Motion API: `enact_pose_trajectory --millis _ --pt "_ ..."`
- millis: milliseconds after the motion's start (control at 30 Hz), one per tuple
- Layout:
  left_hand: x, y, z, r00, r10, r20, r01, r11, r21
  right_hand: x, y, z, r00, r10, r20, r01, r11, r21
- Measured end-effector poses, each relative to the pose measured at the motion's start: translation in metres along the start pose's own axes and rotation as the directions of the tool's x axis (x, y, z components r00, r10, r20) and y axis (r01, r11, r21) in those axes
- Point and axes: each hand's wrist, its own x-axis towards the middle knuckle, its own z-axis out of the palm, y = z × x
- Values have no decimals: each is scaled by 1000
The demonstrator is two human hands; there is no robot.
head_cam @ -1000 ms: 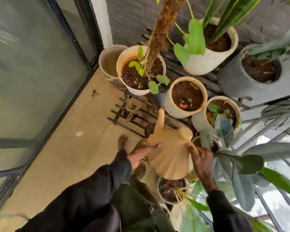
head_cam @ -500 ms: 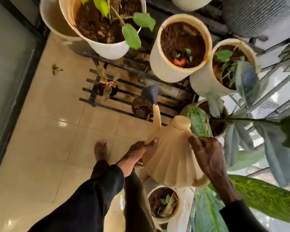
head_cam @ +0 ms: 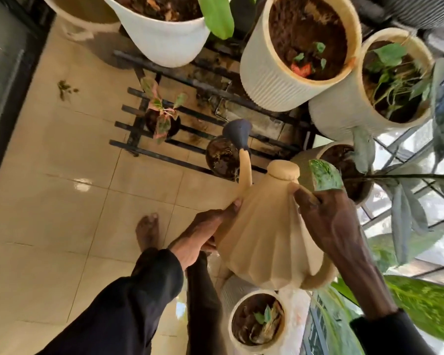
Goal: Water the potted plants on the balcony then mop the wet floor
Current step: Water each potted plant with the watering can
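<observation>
Beige balcony floor tiles [head_cam: 62, 201] are seen on the left, edged by a dark-framed glass door [head_cam: 3, 73]. Glossy patches are visible on them, though wetness cannot be confirmed. A bare foot [head_cam: 148, 231] is planted near the middle. Further right, the low tier of a black metal rack [head_cam: 149, 149] is seen, and a small pot with pink-veined leaves [head_cam: 162, 121] is set on it. Near that pot a small dark pot [head_cam: 222, 157] is placed, and the grey rose [head_cam: 237, 130] of the cream watering can [head_cam: 267, 242] is held over its far edge. No stream of water can be made out. The can's left flank is supported by the left hand [head_cam: 203, 234], its fingers laid straight against the ribbing. The can's shoulder is gripped by the right hand [head_cam: 326, 219], its fingers curled there. Ribbed cream pots [head_cam: 274, 83] are ranged behind and to the right. Watering is judged to be under way among the low pots, but how many plants have been served cannot be told. Mopping is not yet begun, and no mop is in view.
</observation>
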Motion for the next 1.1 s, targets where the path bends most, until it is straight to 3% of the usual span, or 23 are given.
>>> enact_pose_trajectory --millis 767,1100 --pt "19 3 -20 999 -10 -46 9 1000 -23 24 -37 6 979 170 114 -167 985 -34" --pt "20 1 -16 998 2 -61 -4 999 -37 25 -36 2 988 95 119 -91 995 -42"
